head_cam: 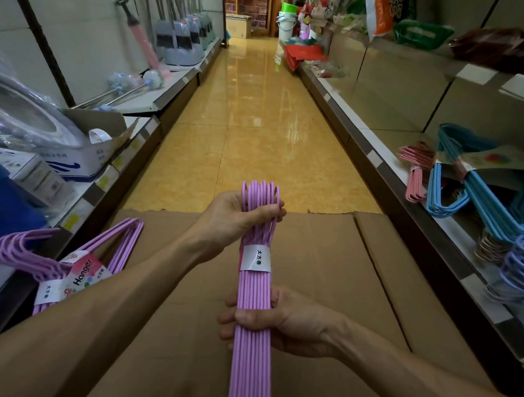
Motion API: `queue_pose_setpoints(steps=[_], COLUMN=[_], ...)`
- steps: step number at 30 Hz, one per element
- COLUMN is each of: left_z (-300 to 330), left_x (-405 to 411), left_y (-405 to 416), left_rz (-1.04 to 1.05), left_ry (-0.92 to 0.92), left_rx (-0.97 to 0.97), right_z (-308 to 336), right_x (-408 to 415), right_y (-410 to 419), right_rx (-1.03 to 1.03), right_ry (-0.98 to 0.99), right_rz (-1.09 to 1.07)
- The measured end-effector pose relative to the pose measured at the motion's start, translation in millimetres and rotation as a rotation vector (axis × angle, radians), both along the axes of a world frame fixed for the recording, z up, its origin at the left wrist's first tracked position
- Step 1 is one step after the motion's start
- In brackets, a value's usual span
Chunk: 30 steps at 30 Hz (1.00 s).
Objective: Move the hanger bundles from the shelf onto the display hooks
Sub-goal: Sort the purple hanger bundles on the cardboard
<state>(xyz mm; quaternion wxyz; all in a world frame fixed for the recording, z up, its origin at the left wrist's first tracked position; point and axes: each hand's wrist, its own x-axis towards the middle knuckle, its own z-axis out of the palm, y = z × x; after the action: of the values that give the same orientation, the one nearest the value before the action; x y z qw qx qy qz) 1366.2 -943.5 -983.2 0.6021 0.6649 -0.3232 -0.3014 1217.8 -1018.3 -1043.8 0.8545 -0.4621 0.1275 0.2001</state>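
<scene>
Holding a purple bundle (pixel 254 287) of hangers edge-on over the aisle, you have both hands closed on it. Your left hand (pixel 242 218) wraps the hook end, fingers (pixel 276 212) curled over the necks, and the hook tips stick out just past that grip. Your right hand (pixel 280 322) clamps the straight bars nearer to you, thumb across the front and fingers behind. Between the two grips a white band (pixel 256 257) with black print ties the bundle together. Below both grips lies flat cardboard (pixel 327 260) on the floor (pixel 257 124).

Left of your left forearm, a second purple bundle (pixel 83 266) with a "Hanger" label lies tilted against the left shelf (pixel 85 192). Right of your right grip, well apart, blue hangers (pixel 474 194), a pink set (pixel 416 174) and lilac ones (pixel 516 266) lie in a loose pile on the right shelf (pixel 389 170). Whether any hooks stand among them, I cannot tell.
</scene>
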Motion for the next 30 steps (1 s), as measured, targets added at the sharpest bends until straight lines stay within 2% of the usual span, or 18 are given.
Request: queue_pose_setpoints(steps=[3,9,14,18,23,27,30], left_z=[5.7,20.7,41.6,52.6,51.3,50.9,49.4], left_x=[3.3,24.7,34.5,32.6,36.3,50.8,62.6], left_y=[-0.1,11.3,27.8,37.9,53.8,74.8,96.4], left_rz=[0.022,0.252,0.277,0.224,0.286,0.36,0.431], left_ry=[-0.094,-0.238,-0.361,-0.566,-0.654,-0.591,-0.551], left_rx=[0.092,0.302,0.46,0.635,0.606,0.566,0.564], right_z=[-0.2,-0.3,-2.6,-1.9,-1.8,-8.5,-12.0], right_x=[2.0,8.0,19.2,32.2,53.2,66.1,69.3], right_y=[2.0,11.4,25.4,44.6,66.8,81.3,89.4], right_rx=[-0.051,-0.184,-0.353,-0.416,-0.476,-0.648,-0.63], right_ry=[-0.012,-0.045,-0.042,-0.047,-0.064,-0.116,-0.118], right_rz=[-0.027,-0.073,-0.11,-0.116,-0.094,0.002,0.036])
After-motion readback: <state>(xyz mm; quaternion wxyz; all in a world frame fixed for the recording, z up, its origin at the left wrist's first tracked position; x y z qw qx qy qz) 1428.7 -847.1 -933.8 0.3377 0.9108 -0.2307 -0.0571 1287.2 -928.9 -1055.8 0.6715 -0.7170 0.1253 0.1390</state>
